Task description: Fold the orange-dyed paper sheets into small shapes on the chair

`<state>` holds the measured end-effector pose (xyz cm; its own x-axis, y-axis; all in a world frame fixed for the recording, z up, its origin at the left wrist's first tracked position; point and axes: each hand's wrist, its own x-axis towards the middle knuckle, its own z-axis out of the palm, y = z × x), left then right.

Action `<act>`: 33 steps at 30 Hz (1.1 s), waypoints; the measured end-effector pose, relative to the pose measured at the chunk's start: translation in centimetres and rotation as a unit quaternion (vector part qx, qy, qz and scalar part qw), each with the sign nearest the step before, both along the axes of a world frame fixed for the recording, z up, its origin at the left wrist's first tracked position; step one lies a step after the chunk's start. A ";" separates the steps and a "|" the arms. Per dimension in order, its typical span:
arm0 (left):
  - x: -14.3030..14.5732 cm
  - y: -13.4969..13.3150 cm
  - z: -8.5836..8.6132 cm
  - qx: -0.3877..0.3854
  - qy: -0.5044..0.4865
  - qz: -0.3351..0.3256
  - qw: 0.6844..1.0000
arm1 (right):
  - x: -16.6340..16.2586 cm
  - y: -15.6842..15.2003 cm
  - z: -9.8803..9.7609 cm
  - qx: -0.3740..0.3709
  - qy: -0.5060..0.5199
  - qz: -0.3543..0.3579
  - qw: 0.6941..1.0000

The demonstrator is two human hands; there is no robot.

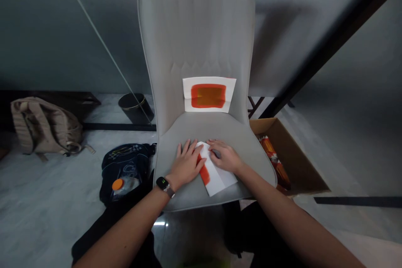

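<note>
A folded white sheet of paper (221, 180) with a red-orange painted strip lies on the grey chair seat, its narrow pointed end turned away from me. My left hand (186, 164) rests flat with fingers spread, partly on the seat and partly over the paper's left edge. Its thumb presses beside the red strip. My right hand (226, 157) bends over the upper right edge of the paper, its fingers curled and gripping near the pointed end. A second white sheet (187, 100), painted with a red-orange and brown rectangle, leans upright against the backrest.
The grey chair (197, 25) stands by a wall. At its right is an open cardboard box (301, 167) holding red-orange packets (273, 159). Leftward are a dark bag (108, 176), a bottle with an orange cap (117, 184), a black bin (135, 109) and a beige backpack (47, 125).
</note>
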<state>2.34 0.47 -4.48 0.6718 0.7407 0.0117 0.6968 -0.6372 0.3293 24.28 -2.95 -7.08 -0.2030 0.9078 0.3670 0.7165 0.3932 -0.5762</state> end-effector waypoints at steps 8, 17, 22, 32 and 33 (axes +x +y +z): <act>1.2 0.0 1.0 0.033 -0.011 0.034 0.999 | 0.0 -0.1 0.0 -0.004 0.007 0.007 1.000; 0.9 0.5 0.2 0.012 0.010 0.004 1.000 | 0.0 -0.2 0.2 -0.005 -0.023 0.001 1.000; 0.8 0.6 0.1 -0.001 0.023 0.002 1.000 | 0.1 -0.3 0.2 0.014 -0.048 -0.015 0.999; 1.0 0.4 0.5 0.009 0.062 -0.020 0.998 | 0.3 -0.1 -0.7 0.034 -0.048 0.027 0.998; 1.0 0.4 0.5 0.009 0.063 -0.021 0.998 | 0.3 -0.1 -0.8 0.034 -0.048 0.028 0.998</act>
